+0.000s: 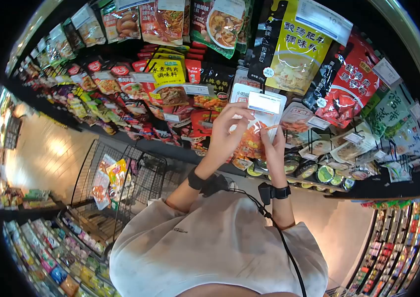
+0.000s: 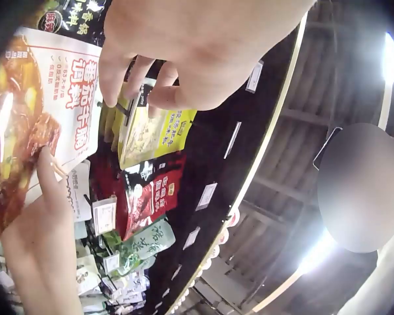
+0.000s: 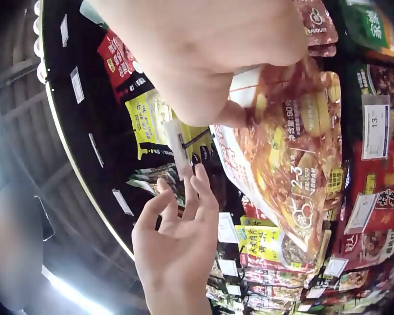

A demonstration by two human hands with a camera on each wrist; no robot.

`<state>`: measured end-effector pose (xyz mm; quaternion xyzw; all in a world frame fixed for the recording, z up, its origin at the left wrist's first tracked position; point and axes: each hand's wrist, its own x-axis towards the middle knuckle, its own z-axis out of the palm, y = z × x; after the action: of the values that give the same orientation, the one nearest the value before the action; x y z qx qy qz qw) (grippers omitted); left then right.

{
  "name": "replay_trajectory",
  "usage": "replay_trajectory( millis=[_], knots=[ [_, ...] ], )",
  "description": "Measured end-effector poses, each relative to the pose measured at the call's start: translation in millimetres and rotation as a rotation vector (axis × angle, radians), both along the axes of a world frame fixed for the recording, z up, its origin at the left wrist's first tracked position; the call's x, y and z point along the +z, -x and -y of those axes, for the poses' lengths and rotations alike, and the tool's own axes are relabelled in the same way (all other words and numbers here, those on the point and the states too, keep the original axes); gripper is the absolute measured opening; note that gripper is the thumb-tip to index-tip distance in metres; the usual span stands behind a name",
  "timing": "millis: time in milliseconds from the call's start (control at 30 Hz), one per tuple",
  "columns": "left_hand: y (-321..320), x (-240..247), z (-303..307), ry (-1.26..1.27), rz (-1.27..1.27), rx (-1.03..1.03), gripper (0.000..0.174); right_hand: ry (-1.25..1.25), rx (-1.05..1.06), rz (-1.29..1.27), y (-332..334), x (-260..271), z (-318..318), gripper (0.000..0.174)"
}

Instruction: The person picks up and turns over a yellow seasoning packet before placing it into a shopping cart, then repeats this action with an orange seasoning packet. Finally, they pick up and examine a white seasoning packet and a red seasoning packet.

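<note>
A white-and-red seasoning packet (image 1: 249, 141), with a tomato and beef picture on it, is in front of the shelf. My right hand (image 1: 273, 148) holds it by its edge, the thumb on the printed front (image 2: 26, 131). My left hand (image 1: 230, 131) is raised beside the packet's upper part, its fingers loosely bent and holding no packet. In the right wrist view, the left hand's fingertips (image 3: 200, 174) are right at the lower end of a price tag (image 3: 178, 147) on a hook rod. That tag (image 1: 263, 103) overlaps the packet's top in the head view.
Hanging seasoning packets surround the hands, among them a yellow one (image 1: 301, 49) and a red one (image 1: 351, 84). Price tags stick out on hooks. A wire shopping cart (image 1: 140, 168) holding several packets stands at the left. Another shelf (image 1: 398, 247) is behind on the right.
</note>
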<state>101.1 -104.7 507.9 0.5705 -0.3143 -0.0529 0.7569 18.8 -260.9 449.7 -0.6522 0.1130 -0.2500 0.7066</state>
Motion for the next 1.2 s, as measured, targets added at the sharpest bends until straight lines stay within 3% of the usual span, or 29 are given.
replay_trajectory(
  millis=[200, 367, 400, 467, 500, 533, 567, 600, 633, 667, 700, 767, 833, 900, 967, 1000, 1033, 1067, 1167, 1200],
  knots=[
    [12.3, -11.4, 7.9, -0.099, 0.008, 0.174, 0.012, 0.074, 0.044, -0.049, -16.1, -19.8, 32.5, 0.030],
    [32.6, -25.0, -2.5, -0.188, -0.006, 0.294, 0.014, 0.371, -0.075, 0.058, -42.2, -44.2, 57.1, 0.035],
    [38.5, -26.7, -5.5, -0.225, 0.098, 0.350, 0.015, 0.348, -0.005, 0.016, -43.9, -43.3, 63.6, 0.041],
    [50.9, -44.2, -15.9, -0.128, -0.074, 0.354, 0.014, 0.336, -0.013, 0.091, -52.6, -47.9, 68.0, 0.041],
    [64.6, -29.5, -21.9, -0.234, -0.095, 0.412, 0.015, 0.262, 0.005, 0.099, -55.9, -53.7, 68.6, 0.039],
    [73.0, -31.4, -28.5, -0.199, -0.110, 0.469, 0.015, 0.313, -0.039, 0.131, -54.1, -51.0, 65.7, 0.039],
    [81.7, -35.0, -34.8, -0.011, -0.252, 0.451, 0.016, 0.474, -0.036, 0.036, -51.7, -60.0, 71.1, 0.038],
    [91.8, -28.7, -47.5, -0.119, -0.181, 0.529, 0.017, 0.636, -0.141, 0.147, -50.2, -70.5, 67.7, 0.031],
    [100.6, -32.7, -62.8, -0.209, -0.187, 0.600, 0.017, 0.633, -0.125, 0.201, -32.9, -48.9, 55.4, 0.034],
    [110.2, -34.2, -76.5, -0.193, -0.181, 0.647, 0.017, 0.474, -0.024, 0.222, -19.4, -39.4, 46.9, 0.041],
    [119.1, -32.2, -91.2, -0.180, -0.181, 0.687, 0.017, 0.611, -0.076, 0.286, -0.5, -19.0, 37.6, 0.047],
    [136.3, -22.3, -121.2, -0.174, -0.187, 0.781, 0.017, 0.484, -0.018, 0.423, 27.3, 28.8, 17.1, 0.046],
    [156.4, -19.3, -148.7, -0.157, -0.202, 0.852, 0.017, 0.445, 0.077, 0.416, 38.7, 53.1, 15.2, 0.038],
    [170.5, -23.0, -179.8, -0.132, -0.204, 0.911, 0.016, 0.209, 0.540, 0.313, 62.4, 104.8, 23.9, 0.024],
    [186.3, -24.5, -210.0, -0.145, -0.188, 0.952, 0.017, -0.002, 0.788, 0.601, 79.4, 144.6, 7.9, 0.026],
    [194.9, -24.9, -224.4, -0.139, -0.190, 0.957, 0.017, -0.082, 0.770, 0.619, 105.5, 163.6, -7.3, 0.023],
    [204.0, -24.8, -238.2, -0.132, -0.197, 0.961, 0.017, 0.197, 1.154, 1.003, 89.4, 196.2, -5.2, 0.052],
    [214.5, -20.0, -248.6, -0.112, -0.184, 0.960, 0.017, -0.054, 1.163, 1.051, 114.5, 220.1, -35.0, 0.039],
    [237.8, -19.0, -289.2, -0.151, -0.216, 0.942, 0.016, -0.024, 1.749, 1.086, 125.8, 287.2, -82.4, 0.016],
    [241.5, -29.0, -308.0, -0.168, -0.185, 0.940, 0.016, -0.142, 1.633, 1.103, 143.9, 288.0, -102.4, 0.020]
  ],
)
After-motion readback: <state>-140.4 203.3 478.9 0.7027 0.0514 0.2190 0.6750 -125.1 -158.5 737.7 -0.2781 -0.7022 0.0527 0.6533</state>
